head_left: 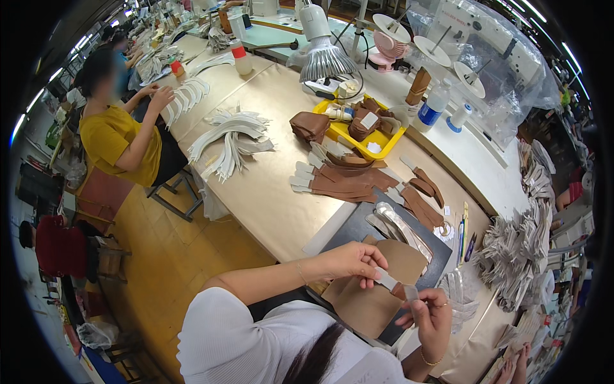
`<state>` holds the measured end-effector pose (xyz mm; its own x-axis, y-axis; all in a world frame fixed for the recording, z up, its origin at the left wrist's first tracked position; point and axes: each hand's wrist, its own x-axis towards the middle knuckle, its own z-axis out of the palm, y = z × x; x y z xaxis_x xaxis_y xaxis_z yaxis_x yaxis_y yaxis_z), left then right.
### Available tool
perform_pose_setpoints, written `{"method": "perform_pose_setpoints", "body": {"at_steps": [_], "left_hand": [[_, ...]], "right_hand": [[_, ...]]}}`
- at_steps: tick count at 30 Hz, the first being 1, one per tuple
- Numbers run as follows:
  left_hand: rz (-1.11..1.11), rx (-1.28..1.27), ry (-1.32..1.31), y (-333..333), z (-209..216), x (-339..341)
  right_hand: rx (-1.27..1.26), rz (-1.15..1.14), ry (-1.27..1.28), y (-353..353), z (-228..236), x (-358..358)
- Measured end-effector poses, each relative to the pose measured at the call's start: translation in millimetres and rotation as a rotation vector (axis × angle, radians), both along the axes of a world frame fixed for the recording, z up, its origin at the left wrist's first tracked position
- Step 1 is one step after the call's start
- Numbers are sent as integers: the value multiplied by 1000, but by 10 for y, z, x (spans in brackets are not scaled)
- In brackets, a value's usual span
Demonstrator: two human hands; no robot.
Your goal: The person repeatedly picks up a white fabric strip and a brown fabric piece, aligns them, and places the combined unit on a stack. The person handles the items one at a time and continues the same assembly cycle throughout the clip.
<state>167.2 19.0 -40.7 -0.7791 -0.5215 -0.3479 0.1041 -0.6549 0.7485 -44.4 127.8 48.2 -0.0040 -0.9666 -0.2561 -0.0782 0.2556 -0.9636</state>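
Note:
Between my two hands is a short brown leather strip (398, 291) with pale whitish ends. My left hand (361, 265) pinches its left pale end between thumb and fingers. At the other end, my right hand (430, 315) grips the pale tip, thumb against the fingers. The strip hangs just above a tan sheet (358, 308), which lies partly over a dark board (342, 238). Curved pale, shiny strips (403, 225) rest on the board beyond my hands. Farther off lies a fanned stack of brown leather strips (342, 182) with pale ends.
A yellow tray (382, 153) holds brown leather bundles, beneath a metal-shaded lamp (327, 64). Pens (462, 240) lie to the right, near a heap of pale strips (518, 246). A plastic bottle (435, 102) stands behind. At left, a person in yellow (121, 147) handles white curved pieces (185, 99).

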Motion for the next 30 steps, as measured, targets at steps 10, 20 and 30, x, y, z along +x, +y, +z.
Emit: {"method": "perform_pose_setpoints", "body": {"at_steps": [10, 20, 30], "left_hand": [[22, -4, 35, 32, 31, 31], [46, 106, -38, -25, 114, -41], [66, 88, -11, -17, 129, -87]], "right_hand": [[-275, -198, -66, -50, -40, -43], [-209, -354, 177, -177, -115, -233], [168, -49, 100, -370, -80, -43]]}}
